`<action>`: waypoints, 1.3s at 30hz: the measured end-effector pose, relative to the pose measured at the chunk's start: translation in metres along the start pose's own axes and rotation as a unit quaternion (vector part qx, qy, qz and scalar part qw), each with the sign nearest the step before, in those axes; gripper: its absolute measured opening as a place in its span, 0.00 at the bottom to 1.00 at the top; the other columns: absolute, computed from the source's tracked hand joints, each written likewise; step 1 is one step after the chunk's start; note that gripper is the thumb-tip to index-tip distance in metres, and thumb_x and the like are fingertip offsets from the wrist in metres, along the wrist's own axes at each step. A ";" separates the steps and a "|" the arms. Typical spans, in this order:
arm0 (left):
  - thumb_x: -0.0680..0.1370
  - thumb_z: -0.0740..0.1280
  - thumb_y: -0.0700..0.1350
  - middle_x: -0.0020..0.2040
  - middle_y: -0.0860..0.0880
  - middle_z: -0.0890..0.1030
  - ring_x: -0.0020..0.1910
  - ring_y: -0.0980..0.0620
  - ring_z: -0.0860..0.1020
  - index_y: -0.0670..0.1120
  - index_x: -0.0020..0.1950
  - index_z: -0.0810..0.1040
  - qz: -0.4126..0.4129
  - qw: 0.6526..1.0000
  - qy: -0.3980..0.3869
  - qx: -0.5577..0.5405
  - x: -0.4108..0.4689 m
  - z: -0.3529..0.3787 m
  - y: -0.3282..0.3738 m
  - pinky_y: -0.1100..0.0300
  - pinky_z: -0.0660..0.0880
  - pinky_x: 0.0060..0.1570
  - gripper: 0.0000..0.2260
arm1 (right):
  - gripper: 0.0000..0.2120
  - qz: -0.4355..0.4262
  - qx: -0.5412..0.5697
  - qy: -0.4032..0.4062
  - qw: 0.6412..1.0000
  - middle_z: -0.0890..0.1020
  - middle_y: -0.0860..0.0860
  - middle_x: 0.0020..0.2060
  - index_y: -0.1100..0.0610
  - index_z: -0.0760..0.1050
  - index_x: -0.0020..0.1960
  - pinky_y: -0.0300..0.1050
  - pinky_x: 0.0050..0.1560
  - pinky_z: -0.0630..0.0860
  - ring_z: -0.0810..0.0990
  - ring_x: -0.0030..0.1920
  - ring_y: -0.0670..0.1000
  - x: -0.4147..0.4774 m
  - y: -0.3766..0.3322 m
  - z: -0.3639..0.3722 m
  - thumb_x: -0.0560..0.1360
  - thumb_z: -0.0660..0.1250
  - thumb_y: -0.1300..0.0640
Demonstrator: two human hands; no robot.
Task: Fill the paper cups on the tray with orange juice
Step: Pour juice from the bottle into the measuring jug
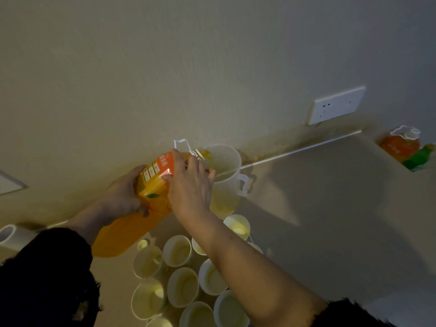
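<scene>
Cups [182, 286] crowd under left hand [122, 194], right hand [191, 185] gripping bottle [153, 185] at pitcher [224, 166] rim.

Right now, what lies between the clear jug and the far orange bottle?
Bare countertop, crossed by shadow, separates jug and far bottle in the head view.

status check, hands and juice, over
Both hands on juice bottle: left hand at the body, right hand near the neck. Bottle tipped, mouth over clear jug. Paper cups below, apparently unfilled. Nothing blocking the pour.
</scene>
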State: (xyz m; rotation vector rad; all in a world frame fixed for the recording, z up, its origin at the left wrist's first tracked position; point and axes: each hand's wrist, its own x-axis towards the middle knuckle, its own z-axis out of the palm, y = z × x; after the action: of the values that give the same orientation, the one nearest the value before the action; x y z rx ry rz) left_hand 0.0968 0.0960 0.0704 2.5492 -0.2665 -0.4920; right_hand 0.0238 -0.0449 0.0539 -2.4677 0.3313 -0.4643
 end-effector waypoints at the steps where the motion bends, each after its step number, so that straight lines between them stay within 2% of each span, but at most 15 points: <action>1: 0.44 0.74 0.40 0.58 0.45 0.75 0.57 0.41 0.73 0.52 0.72 0.63 0.000 1.000 -0.001 -0.002 0.000 0.000 0.000 0.42 0.75 0.55 0.55 | 0.26 0.000 0.000 -0.001 1.000 0.70 0.55 0.65 0.49 0.55 0.75 0.54 0.60 0.61 0.67 0.66 0.55 0.000 0.000 0.000 0.80 0.59 0.48; 6: 0.48 0.77 0.36 0.59 0.44 0.74 0.58 0.40 0.73 0.52 0.73 0.63 -0.006 1.000 -0.008 0.004 -0.001 0.000 0.001 0.41 0.74 0.55 0.54 | 0.26 0.002 0.004 -0.005 1.000 0.70 0.55 0.65 0.50 0.55 0.75 0.54 0.60 0.60 0.66 0.66 0.55 -0.001 0.000 -0.001 0.80 0.59 0.49; 10: 0.44 0.74 0.40 0.58 0.45 0.75 0.57 0.41 0.73 0.53 0.72 0.64 -0.002 1.000 -0.004 0.007 -0.001 -0.001 -0.001 0.43 0.75 0.54 0.55 | 0.26 0.001 0.003 -0.002 1.000 0.70 0.55 0.64 0.50 0.56 0.75 0.53 0.59 0.61 0.67 0.65 0.56 -0.002 -0.001 -0.002 0.80 0.59 0.48; 17: 0.44 0.73 0.41 0.58 0.45 0.76 0.56 0.41 0.74 0.54 0.72 0.63 0.003 1.000 -0.013 0.014 -0.002 -0.001 -0.001 0.42 0.75 0.54 0.55 | 0.26 0.003 0.005 -0.002 1.000 0.71 0.55 0.65 0.50 0.56 0.75 0.53 0.59 0.60 0.67 0.65 0.55 -0.004 0.000 -0.001 0.80 0.59 0.48; 25: 0.44 0.73 0.40 0.57 0.46 0.75 0.56 0.41 0.74 0.53 0.72 0.63 0.003 1.000 -0.012 0.001 -0.002 0.001 -0.004 0.44 0.75 0.53 0.55 | 0.26 0.003 0.015 0.000 1.000 0.71 0.55 0.64 0.50 0.57 0.75 0.54 0.59 0.61 0.68 0.65 0.56 -0.005 -0.001 -0.002 0.80 0.60 0.48; 34: 0.43 0.74 0.42 0.58 0.45 0.76 0.57 0.40 0.74 0.56 0.72 0.63 -0.006 1.000 -0.015 0.000 0.001 0.000 -0.007 0.40 0.75 0.54 0.56 | 0.27 0.005 0.012 -0.011 1.000 0.70 0.55 0.64 0.49 0.55 0.75 0.54 0.60 0.59 0.67 0.65 0.55 -0.004 -0.001 -0.001 0.80 0.60 0.48; 39: 0.47 0.76 0.38 0.58 0.45 0.75 0.58 0.40 0.73 0.55 0.72 0.63 -0.011 1.000 -0.022 0.001 0.000 0.000 -0.004 0.40 0.74 0.55 0.54 | 0.26 0.006 0.019 -0.006 1.000 0.71 0.55 0.63 0.49 0.56 0.75 0.54 0.59 0.60 0.67 0.65 0.55 -0.005 -0.001 0.000 0.80 0.60 0.48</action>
State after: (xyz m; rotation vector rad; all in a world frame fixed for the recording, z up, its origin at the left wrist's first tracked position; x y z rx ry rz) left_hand 0.0973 0.0992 0.0678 2.5482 -0.2562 -0.5577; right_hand 0.0196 -0.0430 0.0534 -2.4293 0.3291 -0.4454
